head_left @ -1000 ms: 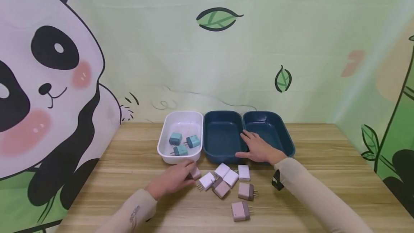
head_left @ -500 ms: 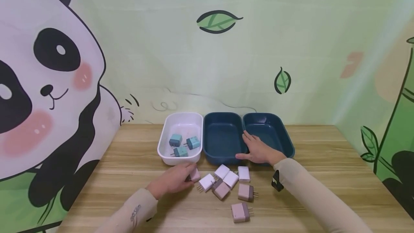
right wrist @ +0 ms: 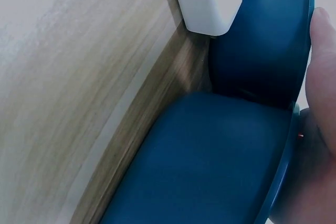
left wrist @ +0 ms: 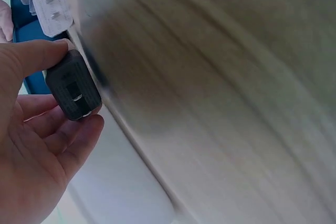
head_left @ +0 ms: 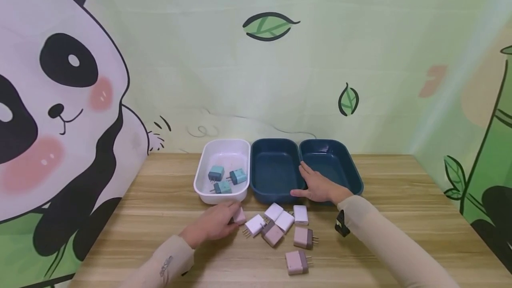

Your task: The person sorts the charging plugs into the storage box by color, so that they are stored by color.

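Note:
My left hand [head_left: 212,225] pinches a pink plug-in charger [head_left: 239,216] just in front of the white tray. In the left wrist view the charger's dark pronged end [left wrist: 73,85] shows between thumb and fingers. To its right lie several white chargers [head_left: 301,214] and three pink ones with dark ends, such as a pink charger [head_left: 297,262] near the front. My right hand [head_left: 322,186] rests with extended fingers on the adjoining rims of the middle blue tray [head_left: 276,195] and the right blue tray [head_left: 354,163]. Three teal chargers [head_left: 222,187] sit inside the white tray [head_left: 202,188].
The three trays stand side by side at the back of the wooden table [head_left: 384,221], against a printed backdrop [head_left: 192,66]. A white charger [right wrist: 207,3] stands close by the blue trays in the right wrist view.
Little differs. The left hand stays on the pink charger in front of the white tray, and the right hand keeps its place on the blue rims; the view shifts slightly.

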`<action>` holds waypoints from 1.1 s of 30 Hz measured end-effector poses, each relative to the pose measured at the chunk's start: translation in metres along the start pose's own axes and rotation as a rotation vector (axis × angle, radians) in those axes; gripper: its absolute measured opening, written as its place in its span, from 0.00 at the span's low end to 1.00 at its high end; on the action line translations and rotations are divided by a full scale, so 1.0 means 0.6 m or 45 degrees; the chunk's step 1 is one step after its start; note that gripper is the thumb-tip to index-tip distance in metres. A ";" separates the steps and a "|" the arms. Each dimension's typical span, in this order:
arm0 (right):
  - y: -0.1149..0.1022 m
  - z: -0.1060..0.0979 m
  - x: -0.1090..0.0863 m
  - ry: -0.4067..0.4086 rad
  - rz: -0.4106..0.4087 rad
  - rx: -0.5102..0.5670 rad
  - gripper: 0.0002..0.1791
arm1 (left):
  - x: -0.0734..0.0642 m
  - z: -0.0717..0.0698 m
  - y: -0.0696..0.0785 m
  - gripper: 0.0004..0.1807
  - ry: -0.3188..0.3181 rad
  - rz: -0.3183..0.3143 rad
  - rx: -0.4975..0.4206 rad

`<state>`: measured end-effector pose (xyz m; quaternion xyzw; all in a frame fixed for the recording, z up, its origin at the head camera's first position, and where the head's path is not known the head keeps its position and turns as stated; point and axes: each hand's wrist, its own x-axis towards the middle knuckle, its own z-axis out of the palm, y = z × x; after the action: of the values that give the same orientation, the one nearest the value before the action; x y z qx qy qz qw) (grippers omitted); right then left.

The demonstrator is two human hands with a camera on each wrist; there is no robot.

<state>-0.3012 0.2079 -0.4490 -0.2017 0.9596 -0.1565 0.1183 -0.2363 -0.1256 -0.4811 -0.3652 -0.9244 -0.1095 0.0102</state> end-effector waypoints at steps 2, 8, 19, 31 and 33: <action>0.000 0.000 0.000 -0.002 -0.001 0.009 0.55 | -0.002 -0.002 0.001 0.19 0.002 -0.001 0.002; -0.002 -0.001 -0.003 -0.020 -0.012 0.014 0.53 | -0.003 -0.016 0.010 0.19 0.002 -0.006 -0.030; 0.006 0.008 -0.006 0.007 -0.027 0.065 0.54 | 0.009 -0.062 0.024 0.24 -0.004 -0.026 -0.092; 0.009 0.015 0.001 0.023 -0.031 0.097 0.54 | 0.033 -0.090 0.026 0.24 0.075 0.008 -0.085; 0.009 0.015 0.001 0.019 -0.031 0.104 0.53 | 0.040 -0.094 0.025 0.26 0.064 0.001 -0.093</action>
<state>-0.3010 0.2103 -0.4594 -0.2072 0.9507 -0.1987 0.1173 -0.2470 -0.1109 -0.4209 -0.3629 -0.9190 -0.1525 0.0201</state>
